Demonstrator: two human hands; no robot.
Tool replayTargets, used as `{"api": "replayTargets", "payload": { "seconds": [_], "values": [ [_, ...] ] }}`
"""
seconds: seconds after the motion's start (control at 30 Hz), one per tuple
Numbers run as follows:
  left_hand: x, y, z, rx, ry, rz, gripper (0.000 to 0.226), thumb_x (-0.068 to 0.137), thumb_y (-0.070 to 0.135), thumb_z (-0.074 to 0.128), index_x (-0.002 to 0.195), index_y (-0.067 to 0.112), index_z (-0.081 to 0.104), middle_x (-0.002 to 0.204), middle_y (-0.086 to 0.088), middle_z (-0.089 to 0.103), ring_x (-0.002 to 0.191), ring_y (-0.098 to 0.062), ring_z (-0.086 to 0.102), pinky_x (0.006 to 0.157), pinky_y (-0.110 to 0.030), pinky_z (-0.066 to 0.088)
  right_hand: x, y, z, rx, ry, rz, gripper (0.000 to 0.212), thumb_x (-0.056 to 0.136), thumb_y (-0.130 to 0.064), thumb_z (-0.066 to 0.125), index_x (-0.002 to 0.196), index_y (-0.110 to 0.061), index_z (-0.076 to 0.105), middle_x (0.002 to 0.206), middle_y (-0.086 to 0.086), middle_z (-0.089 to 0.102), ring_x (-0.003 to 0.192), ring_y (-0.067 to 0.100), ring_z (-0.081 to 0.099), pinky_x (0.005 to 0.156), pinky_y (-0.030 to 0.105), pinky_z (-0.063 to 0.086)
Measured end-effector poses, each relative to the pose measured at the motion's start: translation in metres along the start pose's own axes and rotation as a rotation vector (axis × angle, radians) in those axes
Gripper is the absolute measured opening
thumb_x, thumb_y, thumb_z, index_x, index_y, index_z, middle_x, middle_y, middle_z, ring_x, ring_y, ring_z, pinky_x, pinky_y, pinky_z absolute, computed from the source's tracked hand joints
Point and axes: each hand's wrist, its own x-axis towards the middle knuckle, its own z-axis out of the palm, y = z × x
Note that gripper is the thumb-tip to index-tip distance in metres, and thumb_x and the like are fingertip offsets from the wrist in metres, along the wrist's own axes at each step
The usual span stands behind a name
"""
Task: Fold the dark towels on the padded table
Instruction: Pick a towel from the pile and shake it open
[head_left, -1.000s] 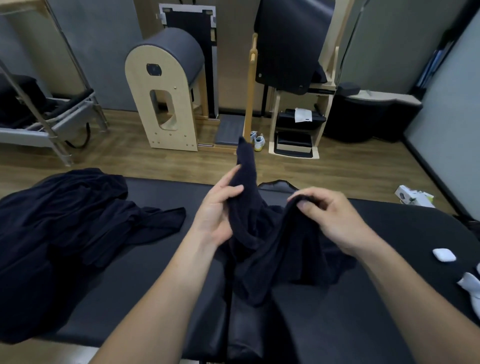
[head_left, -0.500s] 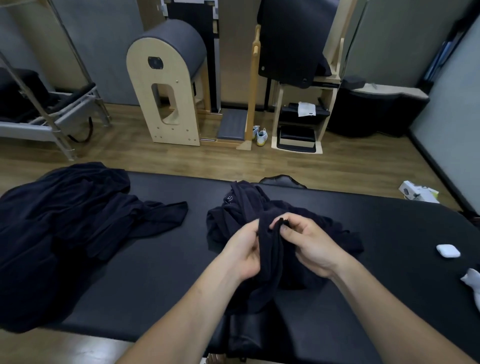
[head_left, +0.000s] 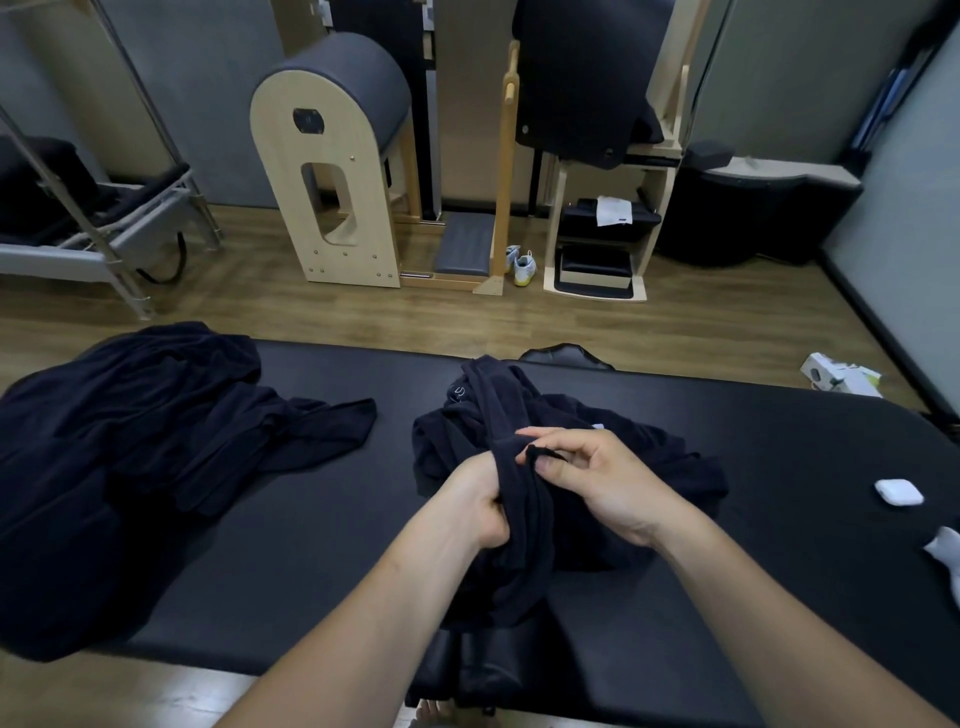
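Note:
A crumpled dark towel (head_left: 524, 551) lies bunched in the middle of the black padded table (head_left: 311, 545), part of it draping toward the near edge. My left hand (head_left: 475, 506) grips a gathered fold of it from the left. My right hand (head_left: 597, 475) pinches an edge of the same towel between thumb and fingers, close beside the left hand. A larger heap of dark towels (head_left: 119, 447) is piled on the table's left end, spilling over its edge.
A white earbud case (head_left: 535, 491) and a white crumpled item (head_left: 945, 553) lie at the table's right end. Beyond the far edge is wooden floor with a wooden barrel apparatus (head_left: 337, 171), shoes (head_left: 522, 265), a chair unit (head_left: 602, 249) and a white box (head_left: 836, 371).
The towel, held up in the air a second ago, has come down onto the table. Both hands have drawn together and lowered, now bunching the cloth close to each other.

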Motion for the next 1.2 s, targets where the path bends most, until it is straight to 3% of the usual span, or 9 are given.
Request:
{"api": "replayTargets", "payload": {
  "seconds": [0.2,0.4,0.57,0.63,0.7,0.77,0.97,1.1,1.2],
  "values": [
    [-0.001,0.002,-0.002,0.002,-0.074,-0.044,0.028,0.09,0.022,0.064,0.068,0.006,0.074,0.069,-0.01,0.07,0.059,-0.02,0.069,0.06,-0.029,0.057,0.0,0.0,0.001,-0.003,0.02,-0.042,0.026,0.086,0.009,0.064,0.091,-0.014,0.077,0.117,-0.001,0.066,0.119,-0.002,0.056,0.092,0.013,0.046],
    [0.004,-0.016,-0.004,-0.373,-0.095,-0.034,0.025,0.091,0.025,0.059,0.098,0.005,0.072,0.086,-0.014,0.072,0.074,-0.026,0.07,0.066,-0.032,0.059,-0.001,0.001,0.005,0.227,0.043,-0.044,0.032,0.083,0.015,0.06,0.081,-0.011,0.078,0.103,0.001,0.071,0.104,0.0,0.066,0.085,0.014,0.049],
    [0.011,-0.016,-0.008,-0.205,-0.069,-0.106,0.024,0.086,0.03,0.072,0.091,0.007,0.074,0.084,-0.012,0.071,0.073,-0.024,0.069,0.062,-0.031,0.059,-0.001,0.009,0.005,0.265,0.009,-0.022,0.01,0.074,-0.007,0.078,0.081,-0.013,0.08,0.094,0.001,0.071,0.102,0.01,0.066,0.089,0.021,0.052],
    [0.014,-0.012,-0.012,-0.137,-0.03,-0.119,0.021,0.084,0.026,0.074,0.088,0.005,0.074,0.083,-0.013,0.072,0.071,-0.024,0.069,0.063,-0.033,0.06,0.0,0.008,0.001,0.253,-0.021,-0.027,0.026,0.065,-0.019,0.087,0.086,-0.007,0.079,0.103,0.008,0.065,0.104,0.013,0.066,0.093,0.024,0.052],
    [0.015,-0.008,-0.017,-0.103,0.038,-0.102,0.015,0.084,0.018,0.073,0.087,0.003,0.073,0.085,-0.012,0.069,0.071,-0.023,0.066,0.067,-0.034,0.059,-0.002,0.001,-0.006,0.241,0.024,-0.037,0.012,0.075,0.003,0.074,0.085,-0.003,0.076,0.105,0.013,0.062,0.091,0.001,0.069,0.081,0.017,0.053],
    [0.012,0.0,-0.024,-0.059,0.096,0.006,0.01,0.085,0.009,0.07,0.09,0.0,0.072,0.083,-0.011,0.061,0.063,-0.016,0.055,0.063,-0.028,0.055,-0.004,-0.01,-0.015,0.222,0.05,-0.056,0.015,0.072,0.005,0.074,0.081,-0.007,0.077,0.1,0.01,0.067,0.085,-0.001,0.069,0.075,0.014,0.052],
    [-0.016,0.028,-0.041,0.143,0.271,0.393,0.01,0.086,0.004,0.071,0.096,0.006,0.07,0.069,-0.001,0.061,0.043,-0.006,0.043,0.045,-0.02,0.046,-0.004,-0.019,-0.04,0.066,0.027,-0.11,0.055,0.044,-0.054,0.093,0.083,-0.018,0.08,0.093,0.006,0.075,0.09,0.016,0.069,0.084,0.024,0.054],
    [-0.027,0.03,-0.036,0.275,0.345,0.667,0.013,0.093,0.014,0.063,0.085,0.013,0.074,0.079,0.002,0.072,0.067,-0.007,0.063,0.063,-0.019,0.05,-0.004,-0.032,-0.036,0.014,0.029,-0.131,0.01,0.073,-0.021,0.082,0.083,-0.02,0.079,0.09,0.003,0.074,0.088,0.014,0.068,0.084,0.026,0.053],
    [-0.033,0.026,-0.024,0.241,0.266,0.796,0.023,0.096,0.008,0.053,0.078,0.011,0.066,0.082,-0.007,0.068,0.078,-0.016,0.062,0.075,-0.028,0.049,-0.001,-0.043,-0.03,-0.063,0.006,-0.152,0.024,0.083,0.008,0.066,0.087,-0.014,0.076,0.094,0.004,0.074,0.094,0.015,0.069,0.087,0.025,0.053]
  ]
}}
